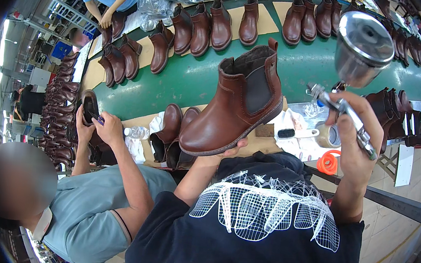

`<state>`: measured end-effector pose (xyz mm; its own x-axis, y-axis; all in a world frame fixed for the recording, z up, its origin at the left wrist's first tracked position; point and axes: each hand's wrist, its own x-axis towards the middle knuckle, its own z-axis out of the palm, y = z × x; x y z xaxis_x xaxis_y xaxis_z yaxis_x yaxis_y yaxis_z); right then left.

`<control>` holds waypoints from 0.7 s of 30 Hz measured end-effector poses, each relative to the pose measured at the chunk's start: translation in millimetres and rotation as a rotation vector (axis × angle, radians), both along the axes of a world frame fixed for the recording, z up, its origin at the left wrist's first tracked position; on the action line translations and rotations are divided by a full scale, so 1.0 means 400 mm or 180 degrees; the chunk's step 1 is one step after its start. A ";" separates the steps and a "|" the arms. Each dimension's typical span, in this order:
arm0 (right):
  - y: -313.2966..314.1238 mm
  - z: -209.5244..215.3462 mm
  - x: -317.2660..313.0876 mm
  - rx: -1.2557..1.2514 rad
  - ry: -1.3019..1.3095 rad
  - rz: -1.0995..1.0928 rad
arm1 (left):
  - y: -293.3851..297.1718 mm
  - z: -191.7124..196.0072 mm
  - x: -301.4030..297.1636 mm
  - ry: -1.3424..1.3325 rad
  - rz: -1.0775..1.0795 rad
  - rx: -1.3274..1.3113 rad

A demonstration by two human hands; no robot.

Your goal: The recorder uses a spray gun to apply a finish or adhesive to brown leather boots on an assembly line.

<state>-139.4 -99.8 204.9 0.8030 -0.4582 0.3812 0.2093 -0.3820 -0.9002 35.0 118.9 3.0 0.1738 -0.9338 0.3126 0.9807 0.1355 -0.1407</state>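
In the hands [358, 128] are 1 boot [233, 108] and 1 spray gun [361, 65]

And here's the shirt [259, 259], a dark, near-black tee, plain cloth with one loud feature: a big white print [258, 213] right across the front! Look at it, fine gridded mesh filling rounded lobes, thin lines crisscrossing in a tangled web toward the waist, where the fabric bunches into folds. The left sleeve [168, 209] stops short, forearm bare below, and both left hand [231, 152] and right hand [359, 126] go gloveless.
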 end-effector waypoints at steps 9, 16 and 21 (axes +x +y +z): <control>0.036 -0.007 -0.001 -0.0288 0.0301 0.0127 | -0.017 0.027 -0.006 -0.0714 0.1247 0.1042; 0.032 -0.022 -0.002 -0.0261 0.0446 0.0182 | -0.025 0.047 -0.010 -0.0450 0.1231 0.1241; 0.038 -0.043 -0.023 -0.0403 0.0626 0.0265 | -0.026 0.049 0.004 -0.0524 0.0899 0.0889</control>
